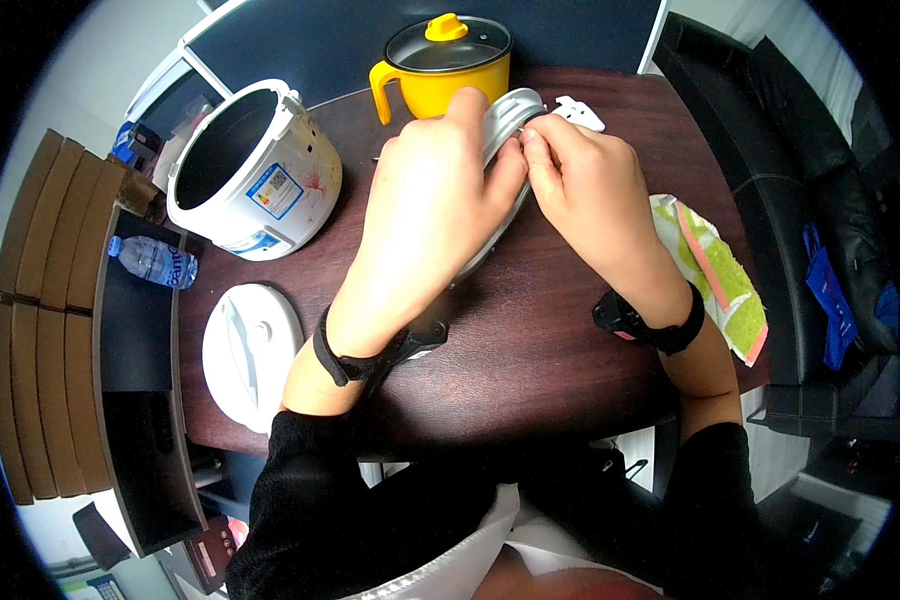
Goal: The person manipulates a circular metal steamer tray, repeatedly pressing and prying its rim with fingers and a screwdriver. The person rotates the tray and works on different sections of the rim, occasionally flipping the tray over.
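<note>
In the head view, both forearms come from the lower edge and slant inward, so that the two bare hands meet above the upper middle of the dark reddish-brown wooden surface [510, 370]. The left hand [425, 185] shows its back, with the wrist raised; its thumb presses on a pale grey round plastic part with a thick rim [515, 102], and its other fingers are mostly hidden. The right hand [595, 185] bends toward the left, and its thumb and forefinger are closed together on the rim of the same part. This part is held tilted, almost on its edge, between the hands. Behind it stands a yellow pot with a glass lid [435, 92]. At left are a white cylindrical cooker body [310, 190] and a white round lid [278, 370]; at right lies a green-and-white cloth [725, 290].
</note>
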Demonstrator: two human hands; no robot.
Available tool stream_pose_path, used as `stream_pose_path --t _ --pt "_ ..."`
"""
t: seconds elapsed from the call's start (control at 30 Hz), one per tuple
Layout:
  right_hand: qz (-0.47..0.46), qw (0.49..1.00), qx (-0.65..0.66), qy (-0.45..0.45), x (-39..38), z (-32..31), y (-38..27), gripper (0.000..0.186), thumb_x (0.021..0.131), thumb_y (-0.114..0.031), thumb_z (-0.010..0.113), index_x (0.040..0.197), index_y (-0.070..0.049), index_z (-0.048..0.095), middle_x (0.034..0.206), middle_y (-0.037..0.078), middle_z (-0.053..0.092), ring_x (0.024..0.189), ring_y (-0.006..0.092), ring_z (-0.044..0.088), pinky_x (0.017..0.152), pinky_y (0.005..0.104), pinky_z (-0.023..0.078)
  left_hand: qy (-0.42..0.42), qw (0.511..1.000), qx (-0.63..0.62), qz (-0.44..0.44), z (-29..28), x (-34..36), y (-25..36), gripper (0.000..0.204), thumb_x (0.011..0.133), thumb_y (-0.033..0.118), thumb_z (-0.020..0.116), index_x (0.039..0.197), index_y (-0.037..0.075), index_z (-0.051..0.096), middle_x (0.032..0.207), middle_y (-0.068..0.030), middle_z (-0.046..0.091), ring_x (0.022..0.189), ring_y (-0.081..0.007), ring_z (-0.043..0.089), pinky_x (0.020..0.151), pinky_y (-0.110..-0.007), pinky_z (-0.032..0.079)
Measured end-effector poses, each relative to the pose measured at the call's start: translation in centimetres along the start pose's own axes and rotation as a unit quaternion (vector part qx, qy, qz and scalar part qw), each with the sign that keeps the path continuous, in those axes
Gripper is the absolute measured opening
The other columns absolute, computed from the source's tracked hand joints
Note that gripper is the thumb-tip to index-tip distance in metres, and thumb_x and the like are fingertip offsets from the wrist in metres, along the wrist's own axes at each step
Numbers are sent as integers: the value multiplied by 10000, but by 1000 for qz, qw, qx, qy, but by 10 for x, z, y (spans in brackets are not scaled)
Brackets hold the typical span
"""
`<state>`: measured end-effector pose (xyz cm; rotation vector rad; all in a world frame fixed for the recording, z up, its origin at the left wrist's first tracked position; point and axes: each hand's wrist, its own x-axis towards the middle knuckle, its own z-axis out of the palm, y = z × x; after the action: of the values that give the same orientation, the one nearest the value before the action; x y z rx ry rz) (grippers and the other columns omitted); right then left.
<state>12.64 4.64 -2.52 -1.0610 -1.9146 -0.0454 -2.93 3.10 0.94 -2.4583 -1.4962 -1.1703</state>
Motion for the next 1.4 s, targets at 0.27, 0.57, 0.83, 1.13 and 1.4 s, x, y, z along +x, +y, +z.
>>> stream_pose_path --t 0.27,0.57,0.83,1.13,1.4 --pt "44 998 39 -38 3 -5 1 195 908 -183 606 788 -30 596 692 182 645 628 373 647 555 457 514 -4 1000 -6 8 0 -1 0 254 850 214 656 851 -12 541 645 -233 624 642 -399 667 578 -451 552" --pt "37 999 28 -9 1 -5 -2 167 929 -190 598 854 -42 578 762 173 640 697 376 644 615 464 511 4 1000 8 13 2 -2 1 242 858 203 647 853 -12 536 644 -230 625 627 -396 664 574 -452 550" --pt "4 1000 -5 -17 0 -6 -1 150 934 -190 591 896 -46 571 777 155 650 681 369 647 608 464 519 15 999 22 21 2 -3 1 238 855 197 643 855 -16 536 638 -231 624 622 -393 665 567 -449 550" --pt "-18 999 -35 -33 1 -12 -1 137 916 -188 603 894 -56 569 773 145 648 679 367 648 598 464 516 17 999 31 28 5 -3 3 231 854 191 645 854 -11 533 643 -230 628 617 -386 664 567 -441 549" --pt "59 992 93 -55 6 -10 2 194 913 -182 590 806 -20 590 718 193 632 680 392 632 587 463 500 15 999 34 36 6 -4 4 220 863 191 644 860 0 535 646 -219 631 619 -378 669 567 -431 555"
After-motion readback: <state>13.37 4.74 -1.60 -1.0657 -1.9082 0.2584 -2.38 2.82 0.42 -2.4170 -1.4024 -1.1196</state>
